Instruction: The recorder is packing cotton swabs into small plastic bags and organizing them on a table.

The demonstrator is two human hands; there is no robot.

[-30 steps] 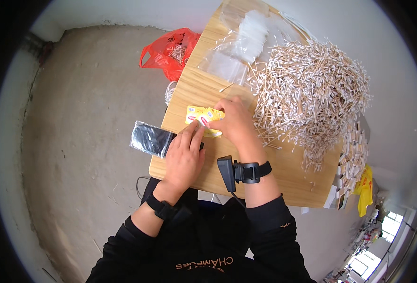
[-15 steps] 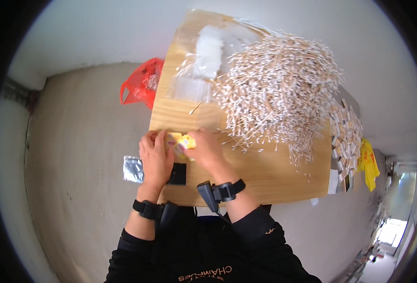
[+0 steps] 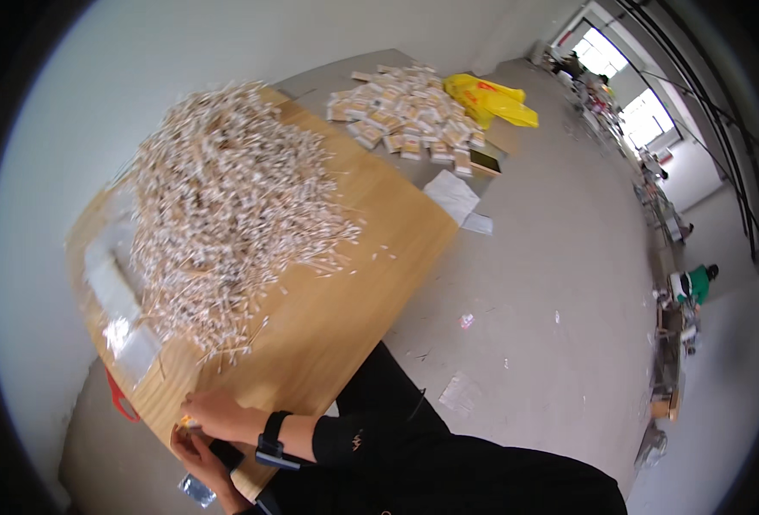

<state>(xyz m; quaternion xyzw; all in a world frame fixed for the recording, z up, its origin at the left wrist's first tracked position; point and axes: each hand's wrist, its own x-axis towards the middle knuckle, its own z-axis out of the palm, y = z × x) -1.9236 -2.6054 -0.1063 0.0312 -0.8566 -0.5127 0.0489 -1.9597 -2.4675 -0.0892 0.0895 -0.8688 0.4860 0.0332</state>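
Yellow packet (image 3: 187, 421), earlier mid-table, now sits at the table's (image 3: 371, 257) near corner, pinched between right hand (image 3: 216, 412) and left hand (image 3: 195, 455).

Table top (image 3: 345, 283) looks like pale wood w/ a smooth, matt finish. The pile of thin sticks (image 3: 225, 223) reads as dry, matt paper or wood – can't tell which. Clear plastic bags (image 3: 117, 300) by the table's left edge are glossy. Yellow bag (image 3: 491, 99) is shiny plastic too. Floor (image 3: 551, 257) is rough matt concrete, and the sleeve (image 3: 371, 433) is soft black cloth.
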